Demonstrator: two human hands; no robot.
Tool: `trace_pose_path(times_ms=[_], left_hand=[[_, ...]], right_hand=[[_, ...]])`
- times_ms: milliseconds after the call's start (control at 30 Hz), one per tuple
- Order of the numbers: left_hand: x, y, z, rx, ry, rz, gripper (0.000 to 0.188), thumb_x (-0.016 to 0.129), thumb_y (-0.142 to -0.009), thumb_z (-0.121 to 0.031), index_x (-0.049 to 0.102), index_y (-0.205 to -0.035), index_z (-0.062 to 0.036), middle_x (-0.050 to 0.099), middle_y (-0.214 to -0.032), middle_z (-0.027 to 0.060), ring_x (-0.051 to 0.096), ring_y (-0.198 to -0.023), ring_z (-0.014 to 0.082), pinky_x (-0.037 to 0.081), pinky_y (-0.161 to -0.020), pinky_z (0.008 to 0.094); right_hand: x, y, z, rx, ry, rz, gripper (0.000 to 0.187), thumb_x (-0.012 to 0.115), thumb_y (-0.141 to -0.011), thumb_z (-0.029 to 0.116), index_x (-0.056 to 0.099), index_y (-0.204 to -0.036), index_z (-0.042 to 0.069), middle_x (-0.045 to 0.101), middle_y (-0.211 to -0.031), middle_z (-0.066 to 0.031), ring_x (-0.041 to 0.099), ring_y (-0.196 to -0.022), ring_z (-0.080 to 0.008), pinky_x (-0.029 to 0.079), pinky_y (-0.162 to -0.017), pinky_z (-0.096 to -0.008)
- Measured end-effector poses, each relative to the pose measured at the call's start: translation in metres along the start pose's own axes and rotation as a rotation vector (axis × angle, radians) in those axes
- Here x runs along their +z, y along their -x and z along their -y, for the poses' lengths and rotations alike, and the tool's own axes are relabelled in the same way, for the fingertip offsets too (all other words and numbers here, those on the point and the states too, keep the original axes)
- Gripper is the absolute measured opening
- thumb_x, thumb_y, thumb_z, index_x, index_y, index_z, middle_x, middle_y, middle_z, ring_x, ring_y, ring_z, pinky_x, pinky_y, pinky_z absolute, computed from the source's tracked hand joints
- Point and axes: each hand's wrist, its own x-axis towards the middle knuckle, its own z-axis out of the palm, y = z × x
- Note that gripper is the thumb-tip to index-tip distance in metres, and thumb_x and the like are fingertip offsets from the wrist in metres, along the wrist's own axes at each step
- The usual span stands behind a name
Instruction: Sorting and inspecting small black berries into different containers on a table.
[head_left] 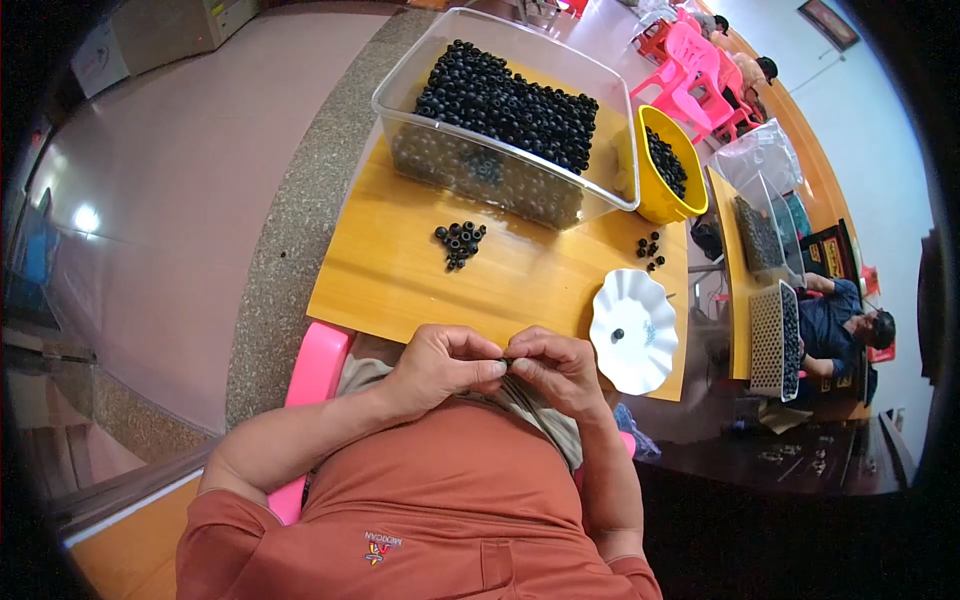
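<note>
My left hand (445, 368) and my right hand (562, 372) meet fingertip to fingertip above my lap, just off the table's near edge. Both are closed in a pinch around a tiny dark piece, mostly hidden by the fingers. Ahead on the wooden table (390, 280) lies a small pile of round black beads (460, 243) with holes. Right of my hands sits a white scalloped plate (648, 352) bearing a single black bead (617, 334). A few smaller black pieces (650, 246) lie beyond the plate.
A large clear plastic bin (612, 203) full of black beads stands at the table's far side. Beside it is a yellow tub (655, 190) of black pieces. At right, another person (835, 320) sits by a white perforated basket (768, 350). Pink chairs (690, 75) stand farther back.
</note>
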Motion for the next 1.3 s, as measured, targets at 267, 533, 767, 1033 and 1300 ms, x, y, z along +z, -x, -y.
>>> trace_pose_path(times_ms=[267,533,767,1033,1300], left_hand=[[-0.001,0.000,0.000,-0.013,0.036,-0.003,0.015,0.067,-0.086,-0.004,0.065,-0.099,0.0027,0.068,-0.088,0.0080,0.066,-0.077,0.0125,0.056,-0.070,0.0241],[0.000,0.000,0.002,-0.009,0.073,-0.020,0.013,0.067,-0.087,-0.005,0.065,-0.098,0.0015,0.068,-0.089,0.0078,0.067,-0.078,0.0139,0.057,-0.072,0.0259],[-0.002,-0.001,0.004,0.008,0.094,-0.012,0.013,0.067,-0.086,-0.005,0.065,-0.098,0.0006,0.068,-0.089,0.0078,0.067,-0.077,0.0141,0.058,-0.071,0.0259],[-0.001,-0.001,0.001,-0.004,0.101,-0.021,0.012,0.067,-0.086,-0.004,0.065,-0.097,0.0003,0.068,-0.088,0.0079,0.067,-0.076,0.0143,0.058,-0.070,0.0259],[-0.004,-0.002,0.004,0.022,0.132,-0.053,0.013,0.069,-0.085,-0.005,0.065,-0.095,0.0005,0.067,-0.088,0.0070,0.065,-0.076,0.0109,0.056,-0.069,0.0224]], right_hand=[[0.001,0.000,-0.004,-0.053,0.034,-0.046,0.016,0.066,-0.083,-0.006,0.066,-0.099,-0.004,0.064,-0.095,-0.0113,0.059,-0.090,-0.0166,0.048,-0.078,-0.0263],[0.004,0.001,-0.007,0.002,-0.022,-0.127,0.012,0.067,-0.083,-0.002,0.066,-0.094,-0.004,0.065,-0.093,-0.0088,0.060,-0.086,-0.0146,0.048,-0.077,-0.0259],[0.004,0.000,-0.008,-0.013,-0.003,-0.135,0.009,0.068,-0.082,-0.002,0.067,-0.091,-0.004,0.065,-0.092,-0.0084,0.060,-0.085,-0.0139,0.048,-0.076,-0.0253],[0.009,-0.001,-0.007,-0.075,0.059,-0.180,0.010,0.067,-0.083,-0.003,0.067,-0.093,-0.003,0.065,-0.090,-0.0106,0.061,-0.084,-0.0161,0.049,-0.074,-0.0262],[0.023,-0.002,-0.005,-0.252,0.248,-0.203,0.025,0.070,-0.080,-0.001,0.062,-0.104,-0.001,0.063,-0.094,-0.0120,0.063,-0.082,-0.0177,0.050,-0.068,-0.0260]])
